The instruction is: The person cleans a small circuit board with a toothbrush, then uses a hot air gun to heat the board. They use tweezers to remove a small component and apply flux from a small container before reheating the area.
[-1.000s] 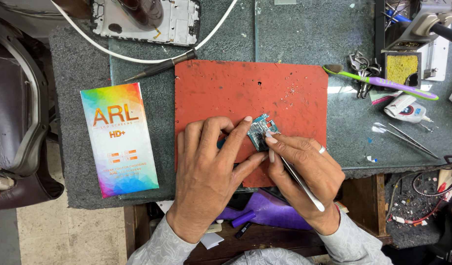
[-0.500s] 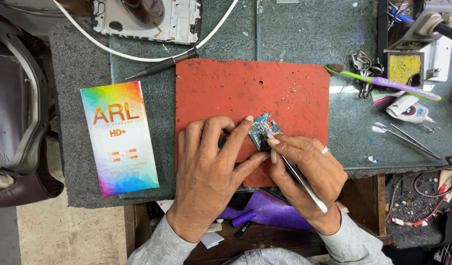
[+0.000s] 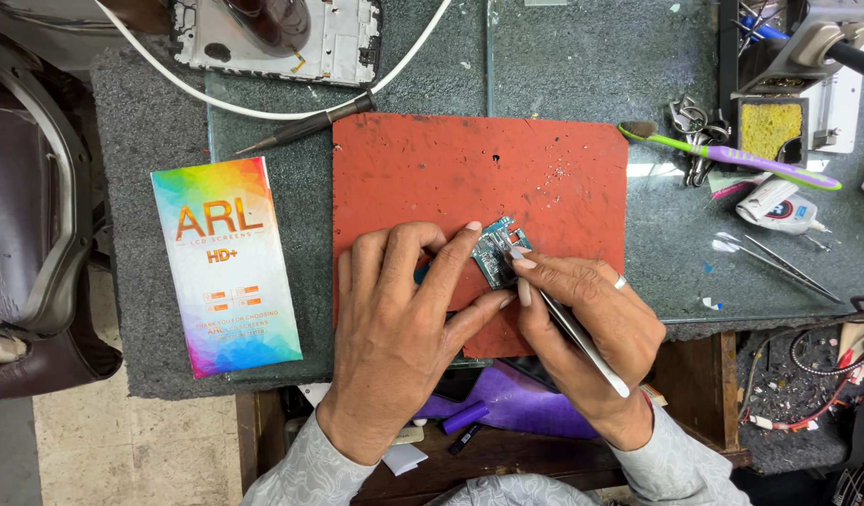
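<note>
— What is on the counter (image 3: pixel 582 66) here?

— A small teal circuit board (image 3: pixel 498 255) lies on a red work mat (image 3: pixel 479 178), pinned under the fingertips of the left hand (image 3: pixel 394 328), fingers closed down on its near edge. The right hand (image 3: pixel 591 337) is clamped around metal tweezers (image 3: pixel 582 342), their tip at the board's right edge, just beside the left index finger.

— How is a step like this done well?

— Judging by the pose, the board should be kept flat and still with the left hand while the tweezers work with light pressure, wrists braced on the mat.

— And around them?

— A rainbow-coloured screen box (image 3: pixel 226 267) lies left of the mat, a soldering iron (image 3: pixel 305 124) above it, and a phone frame (image 3: pixel 277 37) beyond. A green-and-purple toothbrush (image 3: pixel 732 155) and spare tweezers (image 3: pixel 779 262) lie well apart to the right.
</note>
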